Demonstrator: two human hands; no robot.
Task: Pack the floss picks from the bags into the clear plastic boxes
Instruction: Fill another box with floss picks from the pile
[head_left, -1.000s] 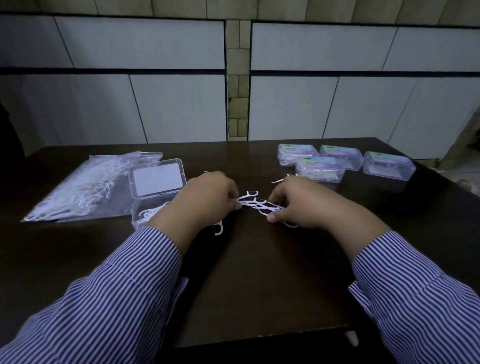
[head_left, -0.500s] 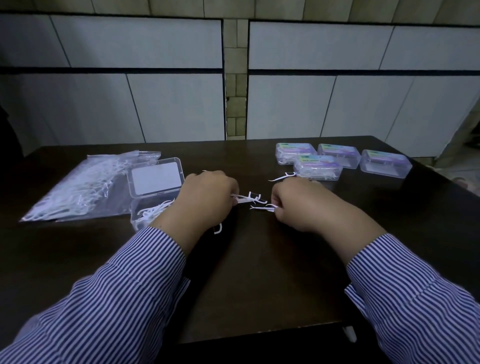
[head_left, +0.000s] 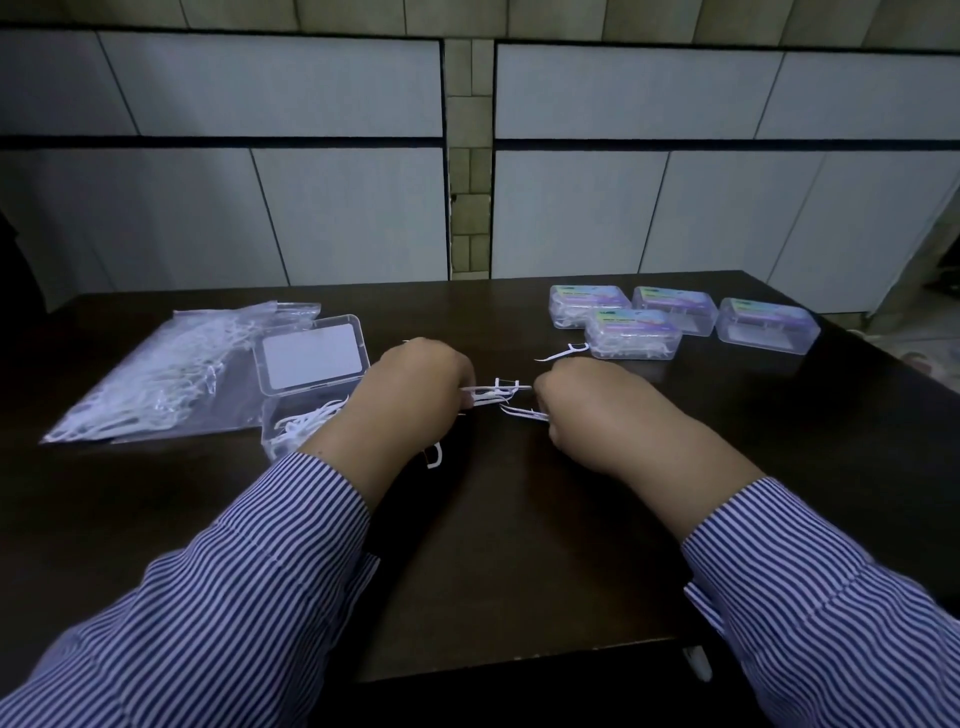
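Just right of the open clear box (head_left: 311, 389) on the dark table (head_left: 519, 571), both hands curl around white floss picks, the left hand (head_left: 415, 395) pinching a bunch (head_left: 493, 395), the right hand (head_left: 592, 410) gripping a few (head_left: 524, 413).

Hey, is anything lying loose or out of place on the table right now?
Yes. One stray floss pick lies loose on the table beside the nearest closed box, and another pokes out beneath the left hand, outside the open box.

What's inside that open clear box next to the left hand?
A loose tangle of white floss picks lies in the open box. The left hand and sleeve cover its right part.
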